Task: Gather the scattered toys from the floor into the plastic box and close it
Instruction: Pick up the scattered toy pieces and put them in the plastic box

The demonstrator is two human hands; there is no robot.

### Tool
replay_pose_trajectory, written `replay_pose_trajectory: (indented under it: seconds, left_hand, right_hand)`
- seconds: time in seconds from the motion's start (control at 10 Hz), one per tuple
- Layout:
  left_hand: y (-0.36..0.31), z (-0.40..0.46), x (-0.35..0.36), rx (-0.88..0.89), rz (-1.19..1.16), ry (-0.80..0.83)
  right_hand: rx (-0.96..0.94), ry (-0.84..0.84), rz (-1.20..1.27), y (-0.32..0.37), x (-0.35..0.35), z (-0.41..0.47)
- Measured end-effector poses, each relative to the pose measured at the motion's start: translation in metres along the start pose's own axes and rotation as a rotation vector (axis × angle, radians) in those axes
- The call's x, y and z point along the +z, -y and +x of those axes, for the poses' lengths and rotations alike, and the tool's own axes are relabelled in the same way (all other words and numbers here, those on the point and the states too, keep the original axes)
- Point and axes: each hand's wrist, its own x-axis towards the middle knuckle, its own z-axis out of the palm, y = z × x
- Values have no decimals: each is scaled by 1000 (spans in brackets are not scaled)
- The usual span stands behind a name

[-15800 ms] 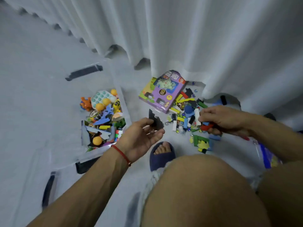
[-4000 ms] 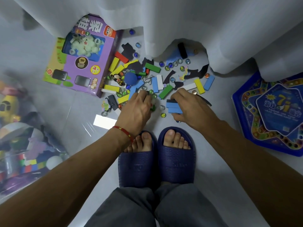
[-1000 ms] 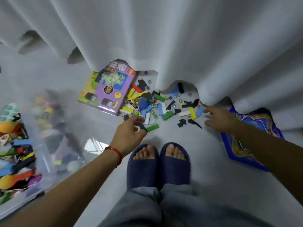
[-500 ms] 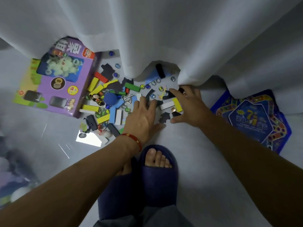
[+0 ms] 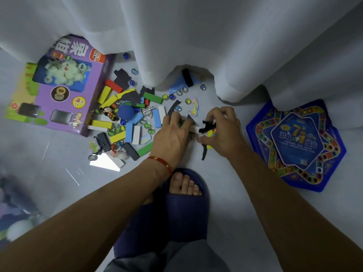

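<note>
Scattered toys lie on the floor by the curtain: coloured wooden blocks, glass marbles, black foam pieces, a blue ball and a small figure. My left hand presses down on pieces at the pile's right edge, fingers curled over a white block. My right hand meets it from the right, closed on black foam pieces and a yellow block. The plastic box shows only as a blurred corner at the lower left.
A purple game carton lies left of the pile. A blue star-shaped board game lies on the right. White curtain hangs over the far toys. My feet in dark blue slippers stand just below the hands.
Both hands have pulled back from the curtain edge toward each other, raking pieces together. My right hand now grips black foam pieces and a yellow block.
</note>
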Motion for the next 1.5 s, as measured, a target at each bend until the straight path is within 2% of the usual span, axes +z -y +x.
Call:
replay_pose_trajectory:
  seconds: [0.2,0.4,0.5,0.6,0.7,0.8,0.9,1.0,1.1,1.2,1.4,1.5]
  left_hand:
    - [9,-1,3,3,-7,-16]
    - [19,-1,4,61,58,-29]
    - [22,-2,6,114,109,-16]
    - [26,-6,5,201,158,-14]
    - [31,-5,4,255,178,-22]
    - [32,-4,2,253,146,-24]
    - [32,-9,2,257,101,-33]
    - [34,-13,2,230,29,-45]
    - [37,-13,3,216,14,-45]
    - [41,-10,3,216,-4,-29]
    - [43,-10,-1,193,23,-36]
    - [44,-11,-2,191,26,-35]
  right_hand:
    - [-81,-56,-32,-9,3,-9]
    - [-136,-175,97,-10,0,-18]
    - [-70,-223,228,-12,-2,-18]
    - [99,-282,506,-16,-4,-23]
    - [260,-275,809,-16,-16,-26]
    - [294,-167,846,-23,-21,-29]
    - [285,8,665,-34,-10,-33]
    - [229,-216,-268,-39,-34,-13]
    - [-42,143,-113,-19,-32,-31]
    - [-146,120,-155,-10,-34,-25]
    - [-128,220,-198,-6,-27,-11]
    - [-41,269,-215,-4,-20,-8]
